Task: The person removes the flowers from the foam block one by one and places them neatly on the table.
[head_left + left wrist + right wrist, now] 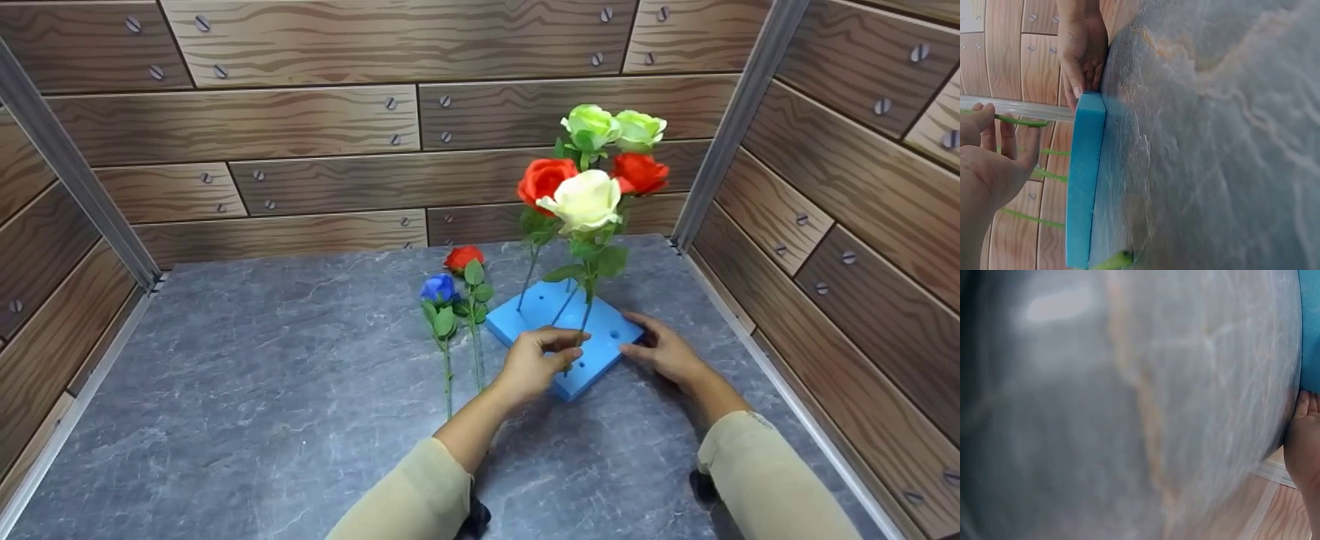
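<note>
A cream-white rose [586, 201] stands upright over the front of a blue block [601, 319] with small holes. My left hand [534, 364] pinches its green stem between thumb and fingers; the stem's lower end overlaps the block's near part. At the block's right corner my right hand [666, 352] holds on, thumb on the near side and fingers on the far side. Behind the cream rose, two red roses [547, 182] and two light green roses [591, 127] rise from the block. In the left wrist view the stem [1022, 121] runs between the left fingertips.
Left of the block, a blue rose [439, 289] and a red rose [464, 259] lie on the grey marbled table [262, 390], stems toward me. Wood-patterned panels [300, 124] enclose the back and sides, with metal posts [742, 120] at the corners.
</note>
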`<state>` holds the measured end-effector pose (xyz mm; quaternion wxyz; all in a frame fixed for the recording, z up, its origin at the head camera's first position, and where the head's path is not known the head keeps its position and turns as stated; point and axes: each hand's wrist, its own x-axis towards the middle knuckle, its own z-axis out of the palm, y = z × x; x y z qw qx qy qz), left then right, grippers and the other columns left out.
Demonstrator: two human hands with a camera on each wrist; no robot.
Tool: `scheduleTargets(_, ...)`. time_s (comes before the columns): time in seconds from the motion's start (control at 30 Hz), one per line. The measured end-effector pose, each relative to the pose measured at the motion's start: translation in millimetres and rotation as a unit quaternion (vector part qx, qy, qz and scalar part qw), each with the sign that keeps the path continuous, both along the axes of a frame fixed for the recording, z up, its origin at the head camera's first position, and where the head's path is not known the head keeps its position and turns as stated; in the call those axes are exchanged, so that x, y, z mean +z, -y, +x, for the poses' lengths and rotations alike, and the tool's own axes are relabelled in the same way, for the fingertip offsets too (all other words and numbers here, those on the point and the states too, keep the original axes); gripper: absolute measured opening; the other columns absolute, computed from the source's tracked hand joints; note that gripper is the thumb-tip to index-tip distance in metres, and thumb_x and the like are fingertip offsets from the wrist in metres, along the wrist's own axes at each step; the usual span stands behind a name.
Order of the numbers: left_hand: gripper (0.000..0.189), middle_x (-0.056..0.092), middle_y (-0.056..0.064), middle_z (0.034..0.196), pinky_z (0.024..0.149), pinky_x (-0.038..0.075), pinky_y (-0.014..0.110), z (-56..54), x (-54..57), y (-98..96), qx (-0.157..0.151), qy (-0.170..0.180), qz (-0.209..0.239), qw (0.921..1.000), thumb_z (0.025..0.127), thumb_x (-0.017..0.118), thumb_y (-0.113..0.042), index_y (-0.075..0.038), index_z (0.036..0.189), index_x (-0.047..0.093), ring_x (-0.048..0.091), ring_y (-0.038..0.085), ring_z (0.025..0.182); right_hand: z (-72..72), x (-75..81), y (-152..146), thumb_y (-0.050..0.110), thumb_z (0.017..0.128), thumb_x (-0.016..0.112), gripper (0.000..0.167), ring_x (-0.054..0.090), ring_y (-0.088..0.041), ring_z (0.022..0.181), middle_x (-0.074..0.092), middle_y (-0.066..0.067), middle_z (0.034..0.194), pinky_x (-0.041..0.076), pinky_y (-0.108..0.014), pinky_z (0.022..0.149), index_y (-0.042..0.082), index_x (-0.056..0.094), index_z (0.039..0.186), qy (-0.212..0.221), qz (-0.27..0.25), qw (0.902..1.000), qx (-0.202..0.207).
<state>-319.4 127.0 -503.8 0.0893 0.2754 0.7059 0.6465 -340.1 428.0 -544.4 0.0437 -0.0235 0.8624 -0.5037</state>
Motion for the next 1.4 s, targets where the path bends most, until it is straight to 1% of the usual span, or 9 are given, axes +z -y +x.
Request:
scheduleTargets(0.2, 0.027, 0.075, 0.006, 0.134, 0.085, 0.067, 0.04, 4.3, 4.4, 7.5, 0.011, 0.01, 0.001, 0.9999, 0.105, 0.072, -0.013, -0.012, 0.132, 0.079, 0.072, 0.01, 0.099, 0.0, 1.3, 0, 0.023, 0.105, 0.074, 0.081, 0.023, -0.053, 0.164, 0.021, -0.032, 0.177, 0.025, -0.063, 0.135, 0.0, 0.03, 0.169, 0.013, 0.007, 0.9999, -0.005)
scheduleTargets(0.27, 0.027, 0.074, 0.007, 0.133, 0.085, 0.067, 0.037, 4.3, 5.0, 10.0, 0.016, 0.013, 0.004, 0.9998, 0.105, 0.072, -0.011, -0.011, 0.131, 0.079, 0.071, 0.005, 0.1, -0.4, 1.5, 0, 0.024, 0.105, 0.075, 0.082, 0.02, -0.052, 0.165, 0.019, -0.032, 0.177, 0.022, -0.063, 0.136, 0.001, 0.03, 0.169, 0.019, 0.006, 0.9998, -0.007)
scheduleTargets(0.47, 0.027, 0.075, 0.012, 0.134, 0.086, 0.066, 0.033, 2.7, 4.4, 17.9, 0.028, 0.018, 0.015, 0.9993, 0.104, 0.072, -0.008, -0.009, 0.13, 0.079, 0.074, 0.014, 0.104, -0.3, 1.0, -1, 0.024, 0.104, 0.075, 0.083, 0.016, -0.054, 0.165, 0.016, -0.033, 0.177, 0.018, -0.065, 0.136, 0.002, 0.029, 0.17, 0.025, 0.012, 0.9996, -0.008)
scheduleTargets(0.73, 0.029, 0.075, 0.017, 0.135, 0.082, 0.061, 0.026, 0.6, 1.9, 29.8, 0.04, 0.021, 0.02, 0.9988, 0.104, 0.071, -0.005, -0.007, 0.133, 0.077, 0.067, 0.006, 0.096, -1.4, -2.3, -3, 0.018, 0.106, 0.073, 0.079, 0.02, -0.055, 0.164, 0.016, -0.035, 0.177, 0.025, -0.064, 0.134, 0.0, 0.028, 0.169, 0.018, 0.011, 0.9997, -0.008)
scheduleTargets(0.83, 0.03, 0.075, 0.015, 0.135, 0.086, 0.065, 0.035, 0.2, 1.9, 34.1, 0.048, 0.023, 0.013, 0.9985, 0.104, 0.071, -0.006, -0.009, 0.134, 0.077, 0.068, 0.008, 0.097, -1.7, -1.6, -2, 0.019, 0.106, 0.073, 0.08, 0.022, -0.054, 0.164, 0.018, -0.034, 0.177, 0.028, -0.063, 0.133, 0.001, 0.028, 0.17, 0.017, 0.011, 0.9998, -0.007)
scheduleTargets(0.93, 0.031, 0.075, 0.015, 0.134, 0.088, 0.065, 0.046, -0.2, 3.4, 37.9, 0.057, 0.023, 0.01, 0.9981, 0.104, 0.071, -0.004, -0.01, 0.134, 0.077, 0.071, 0.017, 0.098, -1.9, -0.6, -1, 0.019, 0.106, 0.073, 0.08, 0.023, -0.054, 0.164, 0.019, -0.034, 0.176, 0.029, -0.061, 0.132, 0.001, 0.028, 0.17, 0.017, 0.01, 0.9998, -0.004)
scheduleTargets(1.23, 0.034, 0.072, 0.014, 0.137, 0.081, 0.061, 0.034, -1.5, 6.3, 48.5, 0.069, 0.042, 0.02, 0.9965, 0.105, 0.068, -0.002, -0.012, 0.136, 0.075, 0.07, 0.045, 0.114, -1.9, -0.1, -2, 0.023, 0.106, 0.074, 0.083, 0.019, -0.054, 0.165, 0.015, -0.034, 0.177, 0.027, -0.063, 0.133, 0.003, 0.027, 0.171, 0.028, 0.01, 0.9996, -0.005)
scheduleTargets(1.3, 0.034, 0.071, 0.013, 0.137, 0.08, 0.061, 0.032, -1.6, 6.3, 50.9, 0.07, 0.044, 0.024, 0.9963, 0.105, 0.068, -0.001, -0.011, 0.137, 0.074, 0.07, 0.045, 0.116, -2.1, -0.2, -2, 0.023, 0.106, 0.074, 0.083, 0.017, -0.054, 0.165, 0.015, -0.033, 0.178, 0.025, -0.063, 0.134, 0.003, 0.027, 0.171, 0.029, 0.007, 0.9995, -0.005)
scheduleTargets(1.4, 0.035, 0.071, 0.012, 0.136, 0.08, 0.062, 0.028, -2.5, 6.6, 55.4, 0.075, 0.039, 0.017, 0.9963, 0.104, 0.069, -0.001, -0.012, 0.137, 0.075, 0.073, 0.035, 0.115, -2.5, 0.1, -2, 0.023, 0.106, 0.074, 0.082, 0.016, -0.053, 0.166, 0.014, -0.032, 0.178, 0.023, -0.064, 0.135, 0.004, 0.027, 0.171, 0.032, 0.006, 0.9995, -0.007)
